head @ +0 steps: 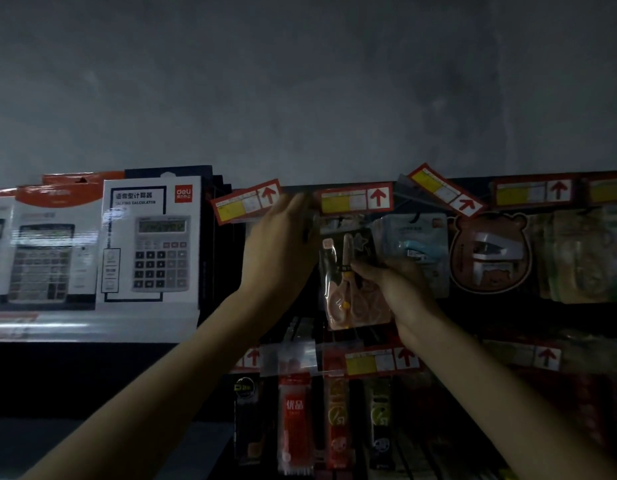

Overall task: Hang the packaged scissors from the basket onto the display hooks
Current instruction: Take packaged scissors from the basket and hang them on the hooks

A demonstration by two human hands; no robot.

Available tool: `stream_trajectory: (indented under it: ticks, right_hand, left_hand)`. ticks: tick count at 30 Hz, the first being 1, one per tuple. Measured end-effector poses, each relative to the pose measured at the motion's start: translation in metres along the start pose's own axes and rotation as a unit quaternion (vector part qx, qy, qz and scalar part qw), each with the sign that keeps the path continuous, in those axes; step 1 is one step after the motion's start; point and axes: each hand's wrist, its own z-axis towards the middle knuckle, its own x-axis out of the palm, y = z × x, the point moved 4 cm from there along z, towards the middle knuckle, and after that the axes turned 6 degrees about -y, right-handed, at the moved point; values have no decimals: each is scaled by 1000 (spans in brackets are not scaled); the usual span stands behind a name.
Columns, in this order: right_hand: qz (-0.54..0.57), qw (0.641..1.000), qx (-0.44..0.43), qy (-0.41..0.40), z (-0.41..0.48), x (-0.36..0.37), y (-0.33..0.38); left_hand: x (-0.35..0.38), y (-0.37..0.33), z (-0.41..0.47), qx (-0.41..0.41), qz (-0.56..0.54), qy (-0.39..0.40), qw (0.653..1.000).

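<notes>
Setting: a dim shop display. Hanging stationery fills the right side, and boxed calculators stand on a shelf to the left.
Packaged scissors: a clear pack with peach-handled scissors. It is held upright against the top row of the display, just below the red price tag with the up arrow.
Right hand: my thumb and fingers pinch the right edge of the pack about halfway down and carry its weight.
Left hand: it is raised at the pack's upper left corner, back toward me, with the fingers reaching up to the hook area beside a tilted price tag. The fingertips are blurred, so I cannot tell whether they grip anything.
Hook: too dark to make out, and I cannot see whether the pack's hang hole is on it.
Neighbours: a blue stapler pack hangs just right of the scissors, and a bear-shaped pack hangs farther right. Pen packs hang in the row below.
Progress: as I judge it, this pack is partway through being hung. It is up at its place but I have not let go.
Left to do: seat it on the hook and release it. The basket is out of view, so I cannot say how many packs remain.
</notes>
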Motion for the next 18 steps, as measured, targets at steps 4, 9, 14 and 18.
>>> stream_trajectory:
  ticks: [4,9,14,18]
  right_hand:
    - [-2,1000,-4,9,-1,-4,-2]
    - [12,999,34,19,-1,-9,-8]
    - [-32,998,9,44,-10,-19,-10]
    - [-42,995,-1,86,-23,-23,-12]
  left_hand:
    - [9,3,-49,-114,-69,70,989]
    - [28,18,-86,-320,-282,192,884]
    - [22,21,-85,-408,-341,185,827]
    - [22,18,-87,-418,-341,214,815]
